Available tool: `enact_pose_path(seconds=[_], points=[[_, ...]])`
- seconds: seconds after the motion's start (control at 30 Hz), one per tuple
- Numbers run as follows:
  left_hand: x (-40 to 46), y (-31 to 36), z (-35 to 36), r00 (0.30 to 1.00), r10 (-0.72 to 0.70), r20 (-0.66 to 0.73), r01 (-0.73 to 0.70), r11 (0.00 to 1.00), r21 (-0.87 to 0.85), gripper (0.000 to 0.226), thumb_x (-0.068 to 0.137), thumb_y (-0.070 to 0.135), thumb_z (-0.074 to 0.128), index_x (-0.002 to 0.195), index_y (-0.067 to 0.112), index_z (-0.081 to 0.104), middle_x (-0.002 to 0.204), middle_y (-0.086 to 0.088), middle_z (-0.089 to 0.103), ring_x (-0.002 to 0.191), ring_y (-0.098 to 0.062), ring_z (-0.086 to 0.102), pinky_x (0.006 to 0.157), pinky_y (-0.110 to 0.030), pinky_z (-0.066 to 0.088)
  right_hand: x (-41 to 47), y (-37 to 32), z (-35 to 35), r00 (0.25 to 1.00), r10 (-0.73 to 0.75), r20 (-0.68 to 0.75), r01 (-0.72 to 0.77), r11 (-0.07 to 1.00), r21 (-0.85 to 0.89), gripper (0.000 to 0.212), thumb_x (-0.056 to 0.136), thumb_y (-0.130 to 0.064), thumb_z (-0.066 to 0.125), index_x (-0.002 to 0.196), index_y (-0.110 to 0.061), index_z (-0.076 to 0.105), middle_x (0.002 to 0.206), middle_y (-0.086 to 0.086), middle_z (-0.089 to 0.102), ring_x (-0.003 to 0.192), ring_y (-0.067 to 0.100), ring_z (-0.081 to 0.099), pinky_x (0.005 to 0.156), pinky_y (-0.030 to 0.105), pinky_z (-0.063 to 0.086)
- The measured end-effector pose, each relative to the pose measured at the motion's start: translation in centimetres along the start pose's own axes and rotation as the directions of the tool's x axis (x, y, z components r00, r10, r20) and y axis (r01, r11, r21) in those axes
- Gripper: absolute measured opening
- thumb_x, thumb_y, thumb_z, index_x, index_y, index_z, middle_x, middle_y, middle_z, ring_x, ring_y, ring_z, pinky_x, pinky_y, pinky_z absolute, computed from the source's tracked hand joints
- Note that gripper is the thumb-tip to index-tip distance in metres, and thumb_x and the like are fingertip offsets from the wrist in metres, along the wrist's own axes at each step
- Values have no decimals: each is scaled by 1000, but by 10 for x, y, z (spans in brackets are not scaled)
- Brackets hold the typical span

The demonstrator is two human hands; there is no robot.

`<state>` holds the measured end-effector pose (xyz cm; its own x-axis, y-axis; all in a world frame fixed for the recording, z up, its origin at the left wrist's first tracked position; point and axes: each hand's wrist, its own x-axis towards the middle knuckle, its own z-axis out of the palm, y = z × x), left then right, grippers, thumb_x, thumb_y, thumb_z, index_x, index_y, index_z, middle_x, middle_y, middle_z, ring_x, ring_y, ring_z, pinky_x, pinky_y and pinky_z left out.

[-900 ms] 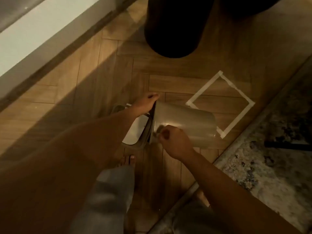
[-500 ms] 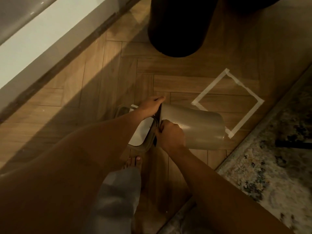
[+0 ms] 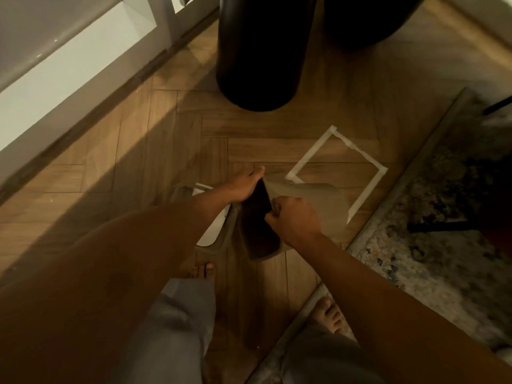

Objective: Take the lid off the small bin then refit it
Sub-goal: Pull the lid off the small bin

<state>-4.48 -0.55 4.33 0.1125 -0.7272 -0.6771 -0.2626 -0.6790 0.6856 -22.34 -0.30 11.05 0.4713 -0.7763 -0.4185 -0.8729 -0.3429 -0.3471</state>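
Bin: small beige bin (image 3: 318, 206) held tipped on its side above the wooden floor (image 3: 155, 151), its dark open mouth (image 3: 260, 225) turned toward the person, its base end pointing toward the tape square.
Lid: grey-rimmed lid with a white panel (image 3: 213, 231) sits just left of the bin's mouth, tilted, partly hidden by the left forearm; whether it still joins the bin along one edge cannot be told.
Left hand: left hand (image 3: 243, 184) curled over the upper rim of the bin's mouth, fingers closed on that edge, thumb tip showing above it.
Right hand: right hand (image 3: 293, 220) fisted at the near side of the mouth, fingers shut around the rim or something at it; exactly what it pinches is not clear.
Tape square: pale masking-tape outline (image 3: 338, 170) on the floor, its lower left corner overlapped by the bin in this view.
Dark cylinder: large black round object (image 3: 260, 51) stands on the floor beyond the hands, well apart from the bin.
Rug: patterned rug (image 3: 432, 245) lies to the right, its edge running diagonally beside the tape square.
Feet: bare left foot (image 3: 206, 273) below the lid on the wood; bare right foot (image 3: 328, 314) at the rug's edge.
Light: dim and warm, fine detail poor.
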Motion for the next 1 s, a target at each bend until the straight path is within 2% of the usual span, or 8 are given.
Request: enact_pose_path(seconds=[0.1,0.23,0.33,0.6,0.67,0.73,0.9,1.0], points=[[-14,18,7,996,84,1,-84,996,-8,61,100,57,28,146,20,44,153,-4,40,141,-23,35,107,-27,21,-14,14,-22,997,-28,-73,24,998,-54,32,82,-33,63,62,-24,40,76,-1,50,67,19,52,54,27,34],[-42,38,11,984,176,29,-176,984,26,52,103,45,33,148,18,40,155,-1,37,142,-17,31,104,-22,19,-37,29,-42,985,-47,-165,28,993,-113,24,83,-33,59,66,-22,45,77,-3,47,62,15,49,53,26,36],[-63,46,13,974,225,39,-226,974,31,48,103,41,37,143,17,46,149,-2,44,136,-15,37,100,-21,24,-54,36,-51,979,1,-202,-15,998,-67,28,80,-32,59,60,-23,42,68,-6,46,52,11,45,45,22,27],[-116,50,-3,978,208,-16,-204,970,136,76,88,68,47,151,30,30,154,-3,37,138,-25,37,110,-45,36,-98,53,-75,923,193,-333,-99,955,280,37,80,-36,67,56,-24,41,51,-6,49,45,5,47,41,22,26],[-129,52,-1,975,221,-16,-218,969,113,79,86,69,47,152,31,26,157,0,32,139,-20,35,109,-38,35,-108,62,-79,902,254,-349,-121,925,361,36,82,-35,68,56,-25,44,50,-5,51,45,5,52,37,15,27],[-139,54,3,975,218,40,-220,975,42,72,88,66,50,150,34,30,151,5,39,125,-9,46,95,-25,42,-114,71,-78,888,305,-344,-117,874,471,34,85,-29,69,58,-25,49,52,-9,57,52,-4,57,37,9,34],[-139,68,15,970,219,106,-225,973,45,78,79,70,57,145,33,37,136,4,56,119,-17,57,101,-46,46,-111,87,-77,853,432,-292,-173,762,624,10,88,-26,69,88,-21,60,77,-11,61,57,-3,59,37,7,37],[-133,70,28,968,240,72,-246,963,108,78,77,66,62,144,36,36,135,4,55,120,-19,55,101,-47,45,-110,98,-67,874,427,-232,-194,745,638,42,93,-23,64,133,-20,51,98,-8,63,70,-2,60,37,7,40]])
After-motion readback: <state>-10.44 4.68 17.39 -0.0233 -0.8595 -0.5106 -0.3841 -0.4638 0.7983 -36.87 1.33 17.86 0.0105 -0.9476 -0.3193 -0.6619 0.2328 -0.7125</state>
